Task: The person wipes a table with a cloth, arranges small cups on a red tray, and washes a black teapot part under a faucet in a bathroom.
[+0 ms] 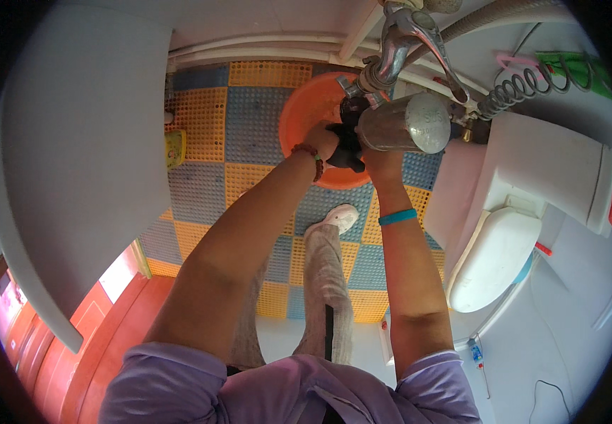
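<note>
My left hand (323, 142), with a beaded bracelet at its wrist, is closed on a black piece (345, 146). Whether that piece is cloth or a plastic handle I cannot tell. Beside it a stainless steel cylindrical vessel (390, 124) lies tilted, its stamped base turned up to the right. My right hand (382, 163) reaches under the vessel, which hides its fingers. Both hands are over an orange plastic basin (292, 119) on the floor. A dark round thing (354, 108), partly covered, shows above the black piece.
A chrome tap (393, 53) with a lever juts over the basin, close to the vessel. To the right stand a white toilet (494, 259) and a coiled hose (528, 87). A grey panel (83, 132) fills the left. Blue and yellow perforated mats (258, 124) cover the floor.
</note>
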Tool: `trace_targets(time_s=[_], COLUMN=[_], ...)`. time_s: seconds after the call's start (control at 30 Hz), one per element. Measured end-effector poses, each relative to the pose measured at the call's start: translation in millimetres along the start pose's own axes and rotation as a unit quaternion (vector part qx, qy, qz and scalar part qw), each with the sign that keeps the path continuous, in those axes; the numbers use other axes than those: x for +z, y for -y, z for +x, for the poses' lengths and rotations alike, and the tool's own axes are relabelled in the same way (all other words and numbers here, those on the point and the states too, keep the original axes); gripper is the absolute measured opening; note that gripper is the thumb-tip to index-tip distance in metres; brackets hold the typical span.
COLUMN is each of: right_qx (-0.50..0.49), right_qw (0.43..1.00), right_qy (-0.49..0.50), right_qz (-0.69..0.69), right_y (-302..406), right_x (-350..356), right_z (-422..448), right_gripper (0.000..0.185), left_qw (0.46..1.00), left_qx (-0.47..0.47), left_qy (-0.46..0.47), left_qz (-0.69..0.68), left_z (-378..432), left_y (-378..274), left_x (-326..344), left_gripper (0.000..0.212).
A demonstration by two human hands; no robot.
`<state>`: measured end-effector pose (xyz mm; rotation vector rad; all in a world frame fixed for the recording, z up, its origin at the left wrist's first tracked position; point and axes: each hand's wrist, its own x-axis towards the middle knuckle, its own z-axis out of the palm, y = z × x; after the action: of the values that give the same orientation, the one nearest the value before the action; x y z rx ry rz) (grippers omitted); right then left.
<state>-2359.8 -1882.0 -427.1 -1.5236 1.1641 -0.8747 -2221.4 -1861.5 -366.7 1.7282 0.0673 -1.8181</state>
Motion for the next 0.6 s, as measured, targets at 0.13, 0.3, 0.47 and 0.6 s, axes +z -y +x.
trace_targets(time_s=[0.13,0.3,0.47,0.6], right_qx=[-0.169,-0.006,0.267,0.284], right_qw=[0.920,0.934,0.920,0.894], right_qy=[-0.005,0.012,-0.165,-0.199], right_qz=[-0.353,-0.357,0.235,0.284], right_y=[39.3,69.1,91.2,78.0], right_x=[-4.1,-19.8,-19.2,-24.5], right_z=[7.9,7.6,7.8,-0.2], right_gripper=[0.024,0.026,0.033,0.031], left_qw=[0.995,0.999,0.985,0.970], left_qx=[0.014,-0.023,0.059,0.226], left_qy=[-0.013,-0.019,-0.060,-0.073], left_qz=[0.094,-0.012,-0.149,-0.050], left_z=[10.0,42.6,58.6,38.7], left_y=[3.7,25.0,39.9,30.5], left_x=[-5.4,-4.5,-0.4,7.3], left_gripper=[0.038,0.038,0.039,0.047])
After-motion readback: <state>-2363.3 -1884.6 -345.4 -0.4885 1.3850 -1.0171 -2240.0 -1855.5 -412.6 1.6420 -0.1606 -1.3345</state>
